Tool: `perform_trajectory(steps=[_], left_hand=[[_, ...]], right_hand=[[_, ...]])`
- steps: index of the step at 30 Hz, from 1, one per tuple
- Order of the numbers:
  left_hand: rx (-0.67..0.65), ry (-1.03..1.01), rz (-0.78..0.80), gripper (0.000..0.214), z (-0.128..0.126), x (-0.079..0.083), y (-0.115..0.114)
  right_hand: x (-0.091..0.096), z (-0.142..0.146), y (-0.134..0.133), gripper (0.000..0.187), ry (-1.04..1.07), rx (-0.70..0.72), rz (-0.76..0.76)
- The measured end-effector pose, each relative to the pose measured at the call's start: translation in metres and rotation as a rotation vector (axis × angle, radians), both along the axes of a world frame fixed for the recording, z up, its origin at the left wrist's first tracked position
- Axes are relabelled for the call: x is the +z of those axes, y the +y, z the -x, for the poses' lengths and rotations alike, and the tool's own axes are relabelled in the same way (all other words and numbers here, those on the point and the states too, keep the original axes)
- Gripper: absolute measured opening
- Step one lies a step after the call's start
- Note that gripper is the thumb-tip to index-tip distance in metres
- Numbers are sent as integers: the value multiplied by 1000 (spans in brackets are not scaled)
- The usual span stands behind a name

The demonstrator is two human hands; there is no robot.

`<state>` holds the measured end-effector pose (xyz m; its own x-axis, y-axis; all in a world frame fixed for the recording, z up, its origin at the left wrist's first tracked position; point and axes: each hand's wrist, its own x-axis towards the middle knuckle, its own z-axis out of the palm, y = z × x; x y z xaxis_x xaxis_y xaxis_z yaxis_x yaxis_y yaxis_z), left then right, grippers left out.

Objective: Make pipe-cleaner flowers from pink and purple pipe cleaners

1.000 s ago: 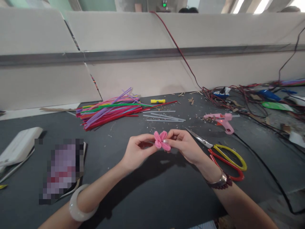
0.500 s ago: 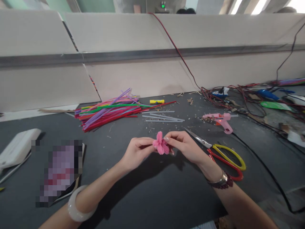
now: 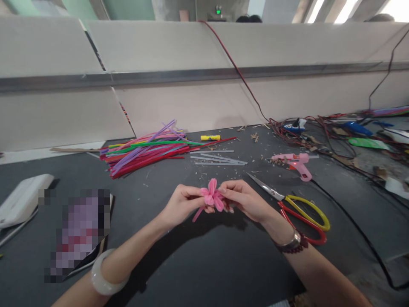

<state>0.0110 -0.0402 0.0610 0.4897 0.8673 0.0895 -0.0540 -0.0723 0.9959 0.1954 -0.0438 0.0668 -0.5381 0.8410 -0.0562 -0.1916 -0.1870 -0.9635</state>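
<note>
A small pink pipe-cleaner flower (image 3: 212,197) is held above the dark table (image 3: 204,264), between both hands. My left hand (image 3: 182,204) pinches it from the left, fingers closed on it, with a short pink stem end poking down-left below the thumb. My right hand (image 3: 244,199) pinches the petals from the right, fingers curled. A pale bangle sits on my left wrist, a watch and dark beads on my right.
A heap of coloured pipe cleaners (image 3: 143,149) lies at the back left, with glue sticks (image 3: 217,158) and a yellow tube (image 3: 210,137). Scissors (image 3: 294,207) and a pink glue gun (image 3: 292,162) lie right; tangled cables (image 3: 335,132) beyond. A white box (image 3: 22,200) sits left.
The flower has been turned between the fingers; a pink stem end now sticks out down-left under my left thumb. Both hands stayed in about the same place.
</note>
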Motion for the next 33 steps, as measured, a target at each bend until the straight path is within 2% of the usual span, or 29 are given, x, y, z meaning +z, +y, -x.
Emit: perform_trajectory(steps=[4, 8, 14, 18, 21, 24, 26, 28, 33], left_hand=[[30, -198, 222, 12, -2, -9, 4], [54, -282, 384, 17, -6, -18, 1], [95, -382, 546, 15, -6, -30, -9], [112, -446, 609, 12, -6, -36, -7], [94, -440, 627, 11, -5, -40, -5], [113, -410, 644, 10, -4, -43, -3], [132, -398, 656, 11, -4, -44, -4], [138, -388, 667, 12, -4, -43, -4], [132, -398, 675, 11, -5, -41, -6]], right_hand=[[-1, 2, 0, 25, 40, 31, 37], [-7, 4, 1, 25, 93, 57, 75], [-28, 7, 4, 27, 125, 118, 192], [-38, 11, 3, 36, 159, 108, 205], [-39, 11, 0, 37, 130, 49, 133], [-37, 8, -3, 17, 35, -148, -56], [-35, 7, -5, 29, -32, -262, -176], [-33, 7, -7, 28, -91, -304, -236], [-29, 8, -7, 17, -168, -347, -262]])
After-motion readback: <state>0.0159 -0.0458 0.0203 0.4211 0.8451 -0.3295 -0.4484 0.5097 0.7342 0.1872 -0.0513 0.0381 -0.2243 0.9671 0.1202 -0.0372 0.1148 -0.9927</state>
